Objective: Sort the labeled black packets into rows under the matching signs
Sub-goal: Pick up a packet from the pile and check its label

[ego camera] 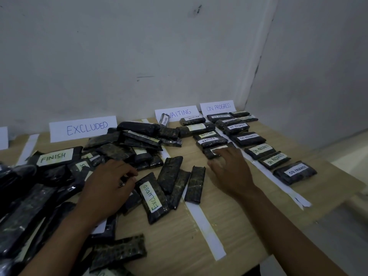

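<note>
Packets (127,144) lay heaped across the left of the wooden table (179,236), with neat rows under the WAITING sign (179,112) and ON PROGRESS sign (218,107). Right hand (229,170) rested, fingers spread, on the nearest WAITING-row packet (210,153). Left hand (107,188) curled atop the heap beside an EXCLUDED packet (154,196); I couldn't tell whether it gripped anything.

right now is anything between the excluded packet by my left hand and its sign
Yes: a heap of packets lies between the EXCLUDED packet and the EXCLUDED sign, filling the space below the sign.
</note>
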Available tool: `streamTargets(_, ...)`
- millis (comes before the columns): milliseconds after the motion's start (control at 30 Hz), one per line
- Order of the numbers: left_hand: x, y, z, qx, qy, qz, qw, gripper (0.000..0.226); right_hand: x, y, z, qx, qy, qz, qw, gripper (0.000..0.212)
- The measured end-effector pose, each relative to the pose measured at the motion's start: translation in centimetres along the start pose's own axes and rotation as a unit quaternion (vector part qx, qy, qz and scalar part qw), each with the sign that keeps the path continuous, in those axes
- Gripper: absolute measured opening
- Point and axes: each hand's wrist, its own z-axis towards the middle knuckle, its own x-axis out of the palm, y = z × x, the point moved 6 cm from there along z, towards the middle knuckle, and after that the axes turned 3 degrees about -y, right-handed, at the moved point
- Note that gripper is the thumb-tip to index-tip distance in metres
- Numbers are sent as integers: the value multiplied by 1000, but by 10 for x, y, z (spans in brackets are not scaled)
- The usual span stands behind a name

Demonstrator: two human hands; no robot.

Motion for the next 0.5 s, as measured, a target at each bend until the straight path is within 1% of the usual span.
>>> streamTargets(33, 0, 0, 0, 0, 0, -2, 1000, 16, -1, 8, -9, 18, 13, 62, 998, 33)
streamTargets(67, 0, 0, 0, 1, 0, -3, 1000, 17, 0, 19, -18, 8, 41, 98, 994, 36)
streamTargets(100, 0, 0, 0, 1, -1, -4, 1000, 17, 2, 30, -27, -23, 70, 113, 991, 41)
streamTargets(167, 0, 1, -1, -2, -1, -6, 1000, 17, 9, 46, -42, -115, 101, 90, 984, 57)
streamTargets(200, 0, 0, -1, -2, -1, -8, 1000, 17, 13, 48, -46, -137, 112, 75, 981, 60)
streamTargets(233, -1, 0, 0, -1, -1, -10, 1000, 17, 15, 48, -47, -139, 121, 67, 981, 60)
streamTargets(300, -3, -2, -1, -2, -5, -16, 1000, 17, 14, 45, -46, -127, 118, 54, 983, 54)
streamTargets(400, -5, -4, -2, -3, -8, -21, 1000, 16, 5, 43, -42, -106, 96, 53, 988, 33)
streamTargets(467, -4, -3, -2, -4, -3, -22, 1000, 16, -3, 42, -41, -83, 76, 90, 990, 25)
streamTargets(500, -4, -3, -2, -6, -2, -23, 1000, 15, -7, 41, -41, -48, 63, 127, 989, 21)
